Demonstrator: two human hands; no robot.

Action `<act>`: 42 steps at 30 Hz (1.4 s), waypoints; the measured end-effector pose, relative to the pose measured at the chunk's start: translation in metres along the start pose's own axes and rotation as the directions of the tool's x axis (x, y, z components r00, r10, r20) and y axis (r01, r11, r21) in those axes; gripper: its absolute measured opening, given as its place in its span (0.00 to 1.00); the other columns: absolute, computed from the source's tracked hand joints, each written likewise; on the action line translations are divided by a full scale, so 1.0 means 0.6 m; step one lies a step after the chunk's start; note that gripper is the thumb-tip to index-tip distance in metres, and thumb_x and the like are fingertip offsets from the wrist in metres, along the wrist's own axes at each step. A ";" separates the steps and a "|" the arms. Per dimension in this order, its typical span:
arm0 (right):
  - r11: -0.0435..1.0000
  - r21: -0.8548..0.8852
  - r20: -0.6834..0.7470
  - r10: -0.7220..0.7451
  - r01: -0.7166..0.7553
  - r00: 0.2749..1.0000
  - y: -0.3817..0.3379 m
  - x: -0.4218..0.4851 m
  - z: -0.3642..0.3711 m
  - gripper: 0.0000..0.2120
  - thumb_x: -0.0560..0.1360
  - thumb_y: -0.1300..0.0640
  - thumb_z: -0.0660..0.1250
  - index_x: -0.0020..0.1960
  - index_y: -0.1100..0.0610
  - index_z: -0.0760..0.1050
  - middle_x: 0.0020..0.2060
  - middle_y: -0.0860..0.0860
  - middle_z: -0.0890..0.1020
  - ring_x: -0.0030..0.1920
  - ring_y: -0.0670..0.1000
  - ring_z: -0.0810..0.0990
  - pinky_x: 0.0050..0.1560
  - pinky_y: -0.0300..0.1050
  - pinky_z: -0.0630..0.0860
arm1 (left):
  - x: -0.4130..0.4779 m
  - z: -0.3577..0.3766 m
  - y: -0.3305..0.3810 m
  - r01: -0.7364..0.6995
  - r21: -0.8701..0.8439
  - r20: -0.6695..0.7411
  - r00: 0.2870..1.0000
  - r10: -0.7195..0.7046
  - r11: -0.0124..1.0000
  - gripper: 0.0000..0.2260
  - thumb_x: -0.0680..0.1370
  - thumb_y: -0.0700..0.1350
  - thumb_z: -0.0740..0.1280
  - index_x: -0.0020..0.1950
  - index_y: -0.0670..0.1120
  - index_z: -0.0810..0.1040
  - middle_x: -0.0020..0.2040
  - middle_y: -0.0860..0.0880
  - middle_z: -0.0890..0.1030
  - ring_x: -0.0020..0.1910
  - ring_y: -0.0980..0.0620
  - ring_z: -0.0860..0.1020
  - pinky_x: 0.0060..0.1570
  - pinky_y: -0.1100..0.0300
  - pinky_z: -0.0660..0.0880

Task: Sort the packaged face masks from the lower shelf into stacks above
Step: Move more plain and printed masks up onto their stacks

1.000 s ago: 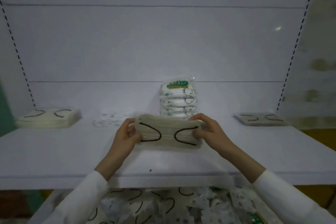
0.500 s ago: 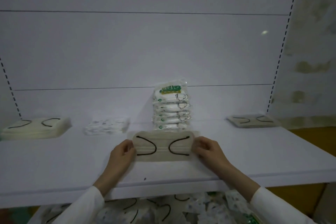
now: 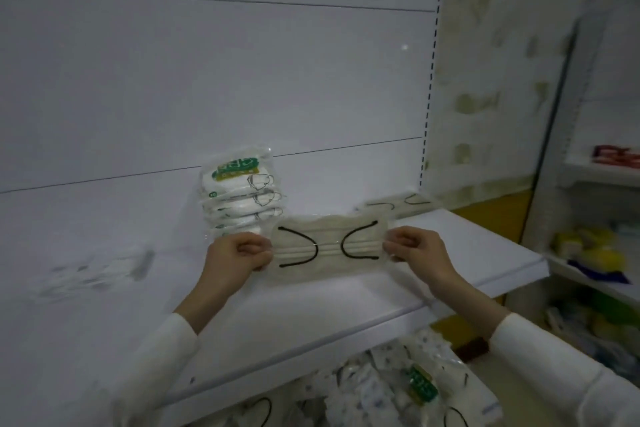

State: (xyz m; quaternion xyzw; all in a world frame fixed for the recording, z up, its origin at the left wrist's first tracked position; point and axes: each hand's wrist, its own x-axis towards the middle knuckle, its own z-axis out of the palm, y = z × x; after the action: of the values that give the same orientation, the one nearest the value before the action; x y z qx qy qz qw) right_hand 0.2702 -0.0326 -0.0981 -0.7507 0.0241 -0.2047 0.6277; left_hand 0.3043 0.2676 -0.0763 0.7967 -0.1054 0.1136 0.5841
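In the head view, you are partway through the sort. On the upper shelf (image 3: 450,253) a tall stack of green-labelled packs (image 3: 239,198) stands at about eleven o'clock from your hands. A flat beige stack (image 3: 394,204) lies at one o'clock near the back corner, and a blurred patterned stack (image 3: 97,274) sits out at nine o'clock. I judge plenty is left, because the heap of loose packs (image 3: 377,388) at six o'clock, below the shelf's front edge, looks thick and mixed.

You hold the beige mask pack (image 3: 329,246), the one with black ear loops, level over the shelf, just in front of the green-labelled stack. Whether it touches the shelf I cannot tell. Your left hand (image 3: 235,258) has its fingers curled and pinches the pack's left end. Your right hand (image 3: 419,253) is curled the same way and pinches the right end. The matching flat beige stack seems the likely home for it.
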 end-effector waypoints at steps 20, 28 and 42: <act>0.938 -0.334 -0.142 0.048 -0.093 0.989 0.082 0.381 -0.302 0.20 0.72 0.64 0.72 0.60 0.58 0.69 0.47 0.54 0.79 0.47 0.53 0.78 0.45 0.44 0.74 | 0.232 0.454 0.073 -0.094 0.069 -0.166 0.981 0.105 0.993 0.05 0.72 0.38 0.72 0.40 0.47 0.79 0.35 0.52 0.80 0.35 0.55 0.78 0.41 0.65 0.75; 0.909 -0.410 -0.019 0.073 -0.075 0.997 0.152 0.473 -0.246 0.08 0.74 0.66 0.64 0.49 0.59 0.81 0.50 0.57 0.83 0.55 0.56 0.79 0.57 0.43 0.73 | 0.281 0.499 0.018 0.190 0.040 -0.339 0.926 -0.166 0.981 0.07 0.75 0.41 0.67 0.37 0.44 0.81 0.36 0.48 0.80 0.39 0.51 0.77 0.40 0.61 0.70; 0.813 -0.581 0.077 0.101 -0.037 0.992 0.190 0.496 -0.227 0.03 0.72 0.59 0.67 0.45 0.56 0.79 0.44 0.54 0.82 0.45 0.53 0.79 0.51 0.46 0.77 | 0.301 0.489 -0.008 0.242 0.325 -0.230 0.958 -0.172 0.914 0.05 0.73 0.38 0.68 0.42 0.41 0.84 0.42 0.45 0.84 0.43 0.51 0.78 0.46 0.65 0.68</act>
State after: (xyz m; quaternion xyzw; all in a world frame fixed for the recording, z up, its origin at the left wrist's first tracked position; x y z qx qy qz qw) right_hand 0.5218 -0.2707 -0.1066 -0.9140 0.0795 -0.1253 0.3776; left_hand 0.4944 -0.0178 -0.1112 0.8791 0.0599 0.1460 0.4497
